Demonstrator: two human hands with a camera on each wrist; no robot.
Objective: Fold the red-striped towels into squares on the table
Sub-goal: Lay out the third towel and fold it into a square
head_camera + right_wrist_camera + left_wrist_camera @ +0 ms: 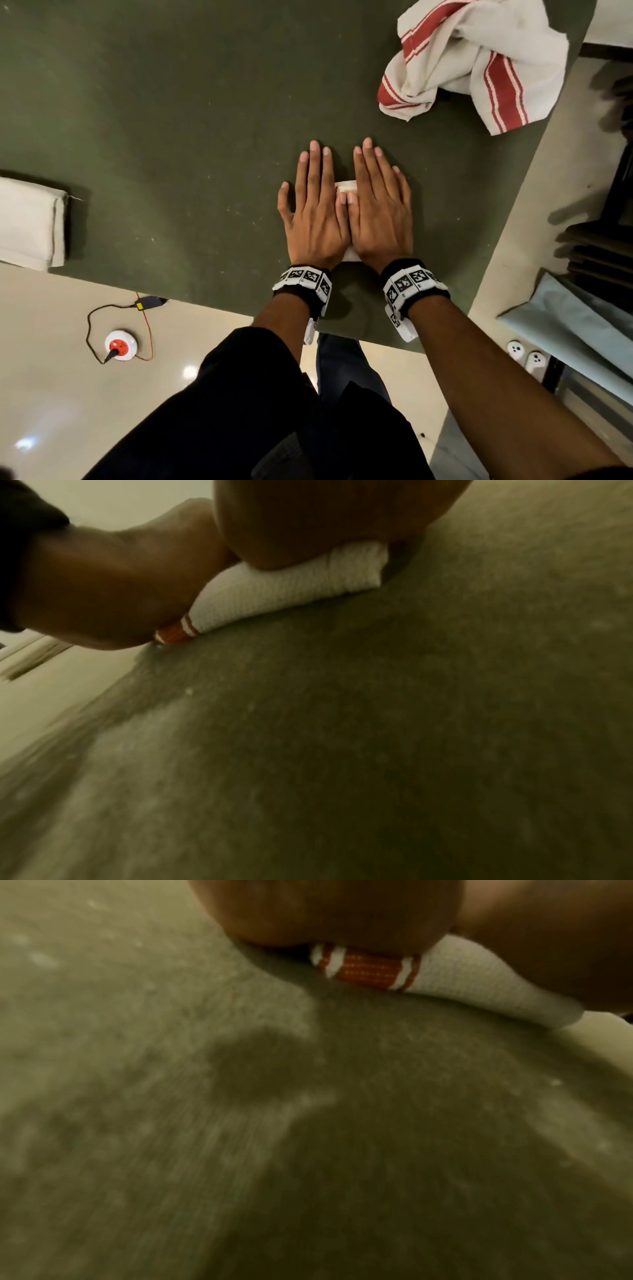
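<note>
A small folded white towel (345,187) with a red stripe lies on the dark green table (171,120), almost wholly hidden under both hands. My left hand (317,205) and right hand (378,202) lie flat side by side, fingers straight, pressing it down. The left wrist view shows the towel's red-striped edge (368,969) squeezed under the left palm (325,909). In the right wrist view the white fold (291,593) bulges beneath the right palm (308,520). A crumpled red-striped towel (479,58) lies at the table's far right.
A folded white towel (29,222) sits at the table's left edge. On the floor lie a round white and red socket (120,345) with cables and, to the right, a light blue cloth (565,322). The table's near edge runs just behind my wrists.
</note>
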